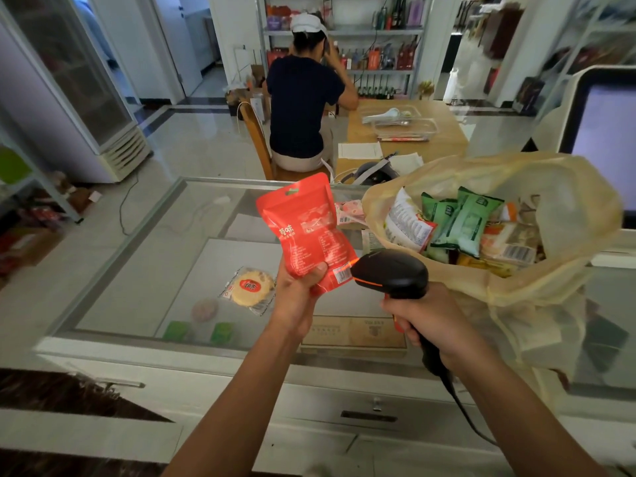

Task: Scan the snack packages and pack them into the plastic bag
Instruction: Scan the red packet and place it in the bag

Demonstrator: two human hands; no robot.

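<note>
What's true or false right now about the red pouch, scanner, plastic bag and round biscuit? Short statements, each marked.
1. The left hand grips the red plastic snack pouch near its bottom. True.
2. The right hand holds the black handheld scanner aimed at the pouch's barcode. True.
3. The translucent yellowish plastic bag is empty. False: green snack packets and others lie inside.
4. The round clear-wrapped biscuit sits in the bag. False: it lies on the glass counter.
</note>
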